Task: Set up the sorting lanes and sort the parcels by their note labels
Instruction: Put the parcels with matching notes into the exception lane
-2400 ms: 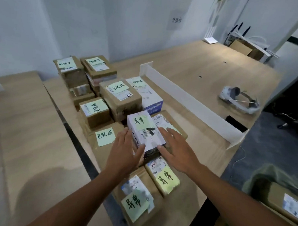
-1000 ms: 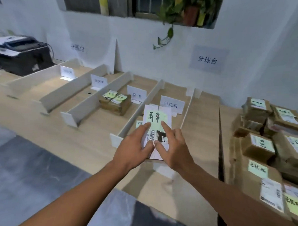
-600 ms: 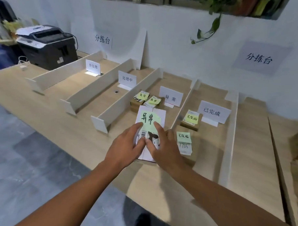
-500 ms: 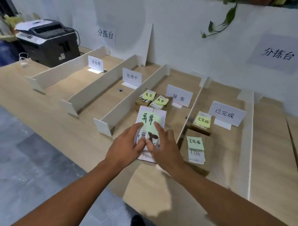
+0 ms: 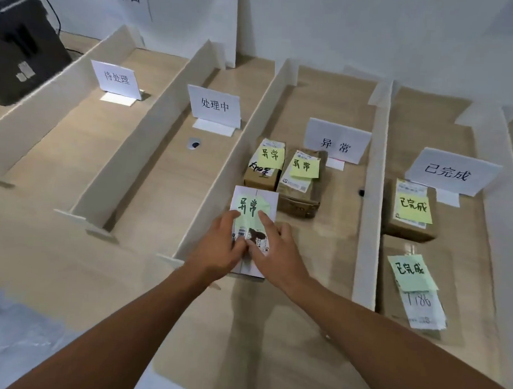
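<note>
Parcel [image 5: 253, 220] in white, noted 异常, sits between our left hand [image 5: 217, 250] and right hand [image 5: 276, 251], both clasping its near end, low over the 异常 lane [image 5: 330, 227]. We judge it could nudge the two brown parcels [image 5: 284, 178] ahead or catch the left divider [image 5: 221, 175], since it hangs just beside them.

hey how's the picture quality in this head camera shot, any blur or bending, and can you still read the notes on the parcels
Head view: wide-angle bending curves the lane dividers; slight motion softness overall, worst at the left edge. The white parcel under both hands reads 异常 clearly. Soft shadows fall toward the viewer beneath the arms; no glare on the lane signs.
</note>
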Available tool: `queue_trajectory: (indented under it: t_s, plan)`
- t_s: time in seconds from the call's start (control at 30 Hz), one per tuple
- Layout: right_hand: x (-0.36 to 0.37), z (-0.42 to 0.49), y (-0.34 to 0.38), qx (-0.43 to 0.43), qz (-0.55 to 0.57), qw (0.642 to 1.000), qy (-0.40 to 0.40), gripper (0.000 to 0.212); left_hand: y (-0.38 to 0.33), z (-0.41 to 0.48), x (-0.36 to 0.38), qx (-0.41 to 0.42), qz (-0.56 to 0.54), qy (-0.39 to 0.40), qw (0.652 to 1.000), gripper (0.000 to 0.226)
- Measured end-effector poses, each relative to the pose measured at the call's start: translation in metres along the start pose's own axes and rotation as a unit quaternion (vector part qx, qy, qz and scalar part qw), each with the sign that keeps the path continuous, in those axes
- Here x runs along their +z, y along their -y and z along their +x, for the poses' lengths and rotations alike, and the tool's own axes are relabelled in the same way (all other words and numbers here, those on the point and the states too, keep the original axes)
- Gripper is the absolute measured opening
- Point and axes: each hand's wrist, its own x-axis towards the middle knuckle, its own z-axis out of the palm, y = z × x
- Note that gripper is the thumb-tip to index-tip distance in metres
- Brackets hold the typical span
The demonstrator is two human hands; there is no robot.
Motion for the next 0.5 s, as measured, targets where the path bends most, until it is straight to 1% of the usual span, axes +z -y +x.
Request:
queue_trajectory:
  t_s: [0.1, 0.2, 0.23, 0.27, 0.33, 0.37, 0.43, 0.5]
  plan:
    - [0.023, 0.022, -0.007, 0.038, 0.012, 0.999, -0.001, 0.071, 0.025, 0.034, 0.008, 0.034, 0.039, 0.007, 0.999, 0.050]
    - [0.043, 0.037, -0.013, 0.067, 0.003, 0.998, 0.001, 0.069, 0.039, 0.051, 0.011, 0.076, 0.086, 0.043, 0.992, 0.050]
    - [0.047, 0.039, -0.014, 0.067, -0.009, 0.998, -0.002, 0.069, 0.041, 0.053, 0.013, 0.075, 0.081, 0.075, 0.991, 0.047]
    - [0.052, 0.041, -0.015, 0.066, -0.017, 0.998, -0.007, 0.069, 0.047, 0.054, 0.016, 0.081, 0.073, 0.088, 0.990, 0.045]
    - [0.055, 0.041, -0.013, 0.069, -0.020, 0.997, -0.012, 0.069, 0.051, 0.058, 0.015, 0.072, 0.054, 0.093, 0.992, 0.049]
    - [0.053, 0.040, -0.012, 0.075, -0.017, 0.997, -0.009, 0.068, 0.052, 0.058, 0.013, 0.085, 0.061, 0.079, 0.991, 0.051]
    - [0.043, 0.034, -0.007, 0.093, -0.004, 0.996, -0.008, 0.068, 0.047, 0.055, 0.011, 0.084, 0.055, 0.047, 0.994, 0.051]
    - [0.020, 0.018, -0.003, 0.101, -0.005, 0.994, -0.033, 0.066, 0.029, 0.050, 0.005, 0.103, 0.088, 0.020, 0.991, 0.052]
